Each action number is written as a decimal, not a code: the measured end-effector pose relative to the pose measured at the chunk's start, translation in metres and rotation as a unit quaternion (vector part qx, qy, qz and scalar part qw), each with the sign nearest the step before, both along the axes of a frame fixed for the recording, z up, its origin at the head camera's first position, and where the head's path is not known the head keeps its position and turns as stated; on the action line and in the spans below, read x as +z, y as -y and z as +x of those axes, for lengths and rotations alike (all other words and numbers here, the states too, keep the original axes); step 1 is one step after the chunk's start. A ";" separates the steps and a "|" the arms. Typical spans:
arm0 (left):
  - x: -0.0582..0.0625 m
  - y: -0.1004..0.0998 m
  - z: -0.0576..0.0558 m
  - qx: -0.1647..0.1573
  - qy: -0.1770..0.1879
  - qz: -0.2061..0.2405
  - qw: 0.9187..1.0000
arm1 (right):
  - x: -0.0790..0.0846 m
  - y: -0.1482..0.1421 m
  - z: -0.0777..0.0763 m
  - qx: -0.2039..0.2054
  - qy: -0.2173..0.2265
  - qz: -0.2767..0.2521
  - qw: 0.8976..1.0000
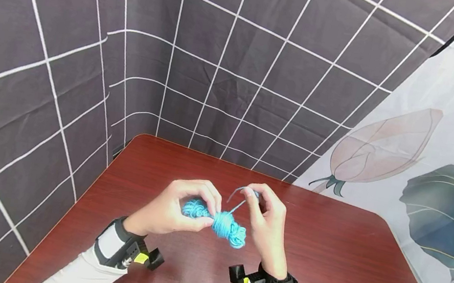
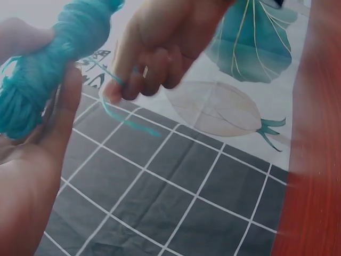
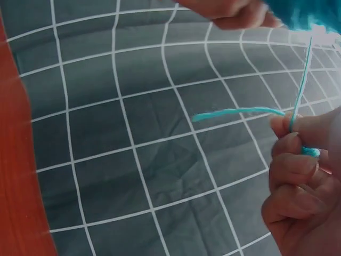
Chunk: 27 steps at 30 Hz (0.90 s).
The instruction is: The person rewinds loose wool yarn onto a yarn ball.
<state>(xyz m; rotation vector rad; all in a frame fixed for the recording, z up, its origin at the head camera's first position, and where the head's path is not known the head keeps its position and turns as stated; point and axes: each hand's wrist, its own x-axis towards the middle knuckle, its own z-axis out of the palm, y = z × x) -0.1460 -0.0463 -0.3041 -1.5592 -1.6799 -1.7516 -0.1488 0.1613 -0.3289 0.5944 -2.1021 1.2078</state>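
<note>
A skein of light blue yarn (image 1: 226, 225), wrapped tight around its middle with looped ends, is held above the table. My left hand (image 1: 185, 206) grips it near the middle, thumb on the near side and fingers on the far side. My right hand (image 1: 267, 217) pinches the loose strand of the yarn between thumb and curled fingers, right of the skein. In the right wrist view the strand (image 3: 302, 85) runs straight from skein to fingertips. Its free end (image 3: 229, 112) sticks out past them, and a bit of yarn (image 3: 310, 152) shows inside the curled fingers.
Below the hands lies a reddish-brown wooden table (image 1: 337, 263) with rounded far corners. A dark grey cloth with white grid lines (image 1: 203, 68) hangs behind and to the left. On the right hangs a white cloth with a painted bud and leaf (image 1: 381, 151).
</note>
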 end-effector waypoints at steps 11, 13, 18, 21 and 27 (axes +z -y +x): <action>-0.021 0.001 -0.019 0.135 0.064 0.155 0.976 | -0.002 0.014 0.003 0.033 0.041 0.074 0.996; -0.022 0.002 -0.020 0.179 0.075 0.176 0.965 | 0.005 0.017 0.008 0.035 0.046 0.080 0.995; -0.013 0.003 -0.016 0.262 0.083 0.175 0.945 | 0.021 0.020 0.021 0.055 0.064 0.074 0.994; -0.011 0.003 -0.014 0.319 0.057 0.135 0.936 | 0.021 0.017 0.021 0.067 0.070 0.057 0.994; -0.031 0.002 -0.029 0.374 0.019 0.019 0.927 | 0.012 0.007 0.015 0.076 0.070 0.016 0.994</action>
